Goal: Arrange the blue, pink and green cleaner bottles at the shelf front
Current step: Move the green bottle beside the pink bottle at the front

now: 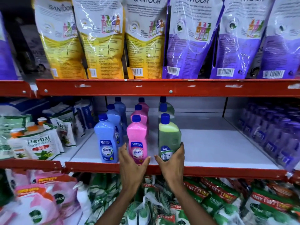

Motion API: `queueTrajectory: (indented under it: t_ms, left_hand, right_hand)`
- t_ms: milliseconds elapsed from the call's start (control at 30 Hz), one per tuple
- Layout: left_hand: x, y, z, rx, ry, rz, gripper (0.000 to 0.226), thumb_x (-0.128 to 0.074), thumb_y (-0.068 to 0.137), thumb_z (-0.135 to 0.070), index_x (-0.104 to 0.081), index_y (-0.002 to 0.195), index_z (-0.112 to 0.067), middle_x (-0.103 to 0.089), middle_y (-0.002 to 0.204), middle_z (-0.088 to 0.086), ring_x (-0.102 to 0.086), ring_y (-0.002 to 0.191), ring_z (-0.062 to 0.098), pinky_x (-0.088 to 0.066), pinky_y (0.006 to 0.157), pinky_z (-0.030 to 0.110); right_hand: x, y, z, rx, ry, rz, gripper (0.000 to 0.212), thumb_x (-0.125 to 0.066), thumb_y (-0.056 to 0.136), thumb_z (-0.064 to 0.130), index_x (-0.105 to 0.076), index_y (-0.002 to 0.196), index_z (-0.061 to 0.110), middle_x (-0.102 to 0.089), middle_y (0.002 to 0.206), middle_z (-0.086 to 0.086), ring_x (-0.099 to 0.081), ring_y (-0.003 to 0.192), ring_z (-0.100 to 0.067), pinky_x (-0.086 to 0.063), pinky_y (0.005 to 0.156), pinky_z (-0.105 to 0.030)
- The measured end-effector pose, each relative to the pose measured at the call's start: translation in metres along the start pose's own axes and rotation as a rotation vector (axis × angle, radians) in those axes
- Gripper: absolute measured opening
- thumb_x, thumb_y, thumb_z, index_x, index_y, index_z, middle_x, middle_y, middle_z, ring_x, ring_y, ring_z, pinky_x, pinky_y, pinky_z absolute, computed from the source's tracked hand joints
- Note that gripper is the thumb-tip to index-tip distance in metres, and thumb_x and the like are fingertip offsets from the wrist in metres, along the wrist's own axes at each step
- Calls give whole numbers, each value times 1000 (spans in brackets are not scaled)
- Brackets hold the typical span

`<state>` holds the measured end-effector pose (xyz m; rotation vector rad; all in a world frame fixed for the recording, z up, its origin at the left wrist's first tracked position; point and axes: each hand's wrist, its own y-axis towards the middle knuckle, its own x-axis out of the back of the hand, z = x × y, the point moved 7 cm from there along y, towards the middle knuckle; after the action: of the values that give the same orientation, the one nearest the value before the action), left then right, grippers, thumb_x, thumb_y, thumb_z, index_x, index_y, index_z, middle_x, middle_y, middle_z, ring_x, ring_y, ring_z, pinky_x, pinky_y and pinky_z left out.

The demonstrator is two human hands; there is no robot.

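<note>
At the near edge of the middle shelf [211,148], three files of cleaner bottles run back toward the far wall: blue on the left, pink in the middle, green on the right. The front blue bottle [106,140] stands upright at the lip, untouched. The left hand [131,166] cups the base of the front pink bottle [137,140], thumb on one side and fingers on the other, seemingly to slide it flush with the blue one. The right hand [172,163] wraps the lower part of the front green bottle [169,138], fingers round its right side, holding it upright beside the pink. Both hands are closed on their bottles, low down, probably so neither tips while it is nudged. Labels face forward, which suits a display. Behind each front bottle, two more of its colour wait in line.
</note>
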<state>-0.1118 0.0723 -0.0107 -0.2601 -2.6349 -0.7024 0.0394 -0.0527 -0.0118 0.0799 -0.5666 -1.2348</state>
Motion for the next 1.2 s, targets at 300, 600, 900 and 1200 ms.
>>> queueTrajectory:
  t_ms: [300,600,900,1200]
  left_hand:
    - [-5,11,12,-20,-32,-14,87,-90,62,-40,-40,128,-16,-59,118,9,-66,101,25,-62,82,40]
    - [25,-2,30,-133,-113,-103,88,-81,70,-55,-40,141,-20,-47,141,4,-50,130,21,-50,106,42]
    - [65,49,61,-26,-22,-168,110,-90,62,-41,-28,146,-8,-40,144,17,-48,132,37,-50,105,53]
    - [68,63,75,-40,-108,-118,97,-89,66,-22,-32,144,-14,-56,136,13,-62,117,30,-59,91,42]
  right_hand:
    - [-5,7,-4,29,-32,-37,93,-89,62,32,-33,133,12,-59,115,-11,-66,95,-29,-61,76,-44]
    - [17,-32,21,245,103,-298,101,-80,72,38,-16,151,32,-35,150,-2,-35,133,9,-45,95,-6]
    - [-87,-55,59,142,-10,-18,108,-72,75,57,-10,152,14,-30,156,-13,-39,139,-20,-34,107,-19]
    - [-105,-36,52,19,-33,-32,90,-84,68,35,-34,138,7,-61,110,-9,-66,88,-21,-58,68,-29]
